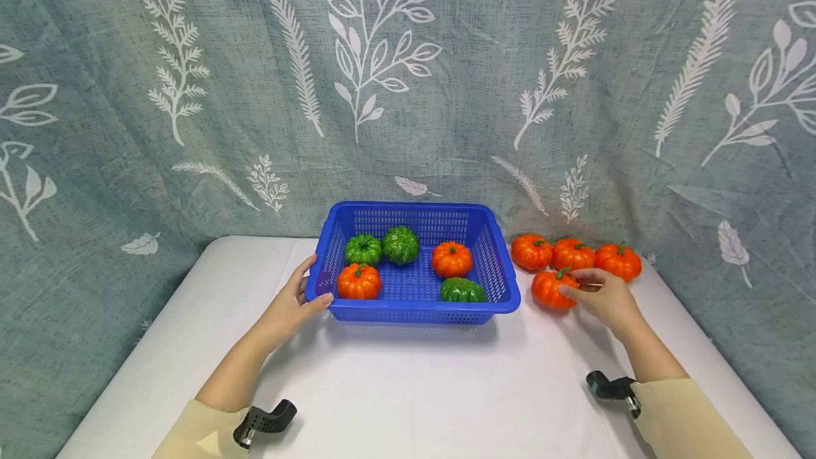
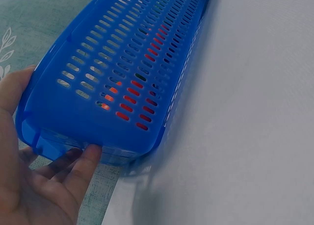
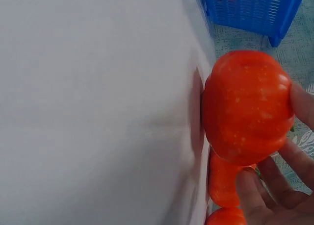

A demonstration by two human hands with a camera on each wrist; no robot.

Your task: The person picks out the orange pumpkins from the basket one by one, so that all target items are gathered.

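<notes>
A blue plastic basket [image 1: 414,307] stands on the white table. My left hand [image 1: 290,307] grips its front left corner, with the thumb over the rim and the fingers along the end wall. Inside the basket lie two orange pumpkins [image 1: 359,282], two round green pumpkins [image 1: 401,245] and a darker green one [image 1: 462,290] by the front wall. To the right of the basket, my right hand [image 1: 605,299] holds an orange pumpkin [image 3: 245,107] by its right side, between thumb and fingers. It sits at the table surface, its green stem upward.
Three more orange pumpkins [image 1: 574,255] stand in a row behind the held one, along the table's back edge. A patterned grey-green curtain [image 1: 408,161] hangs right behind the table [image 1: 408,388]. Black wrist cameras [image 1: 270,418] stick out from both sleeves.
</notes>
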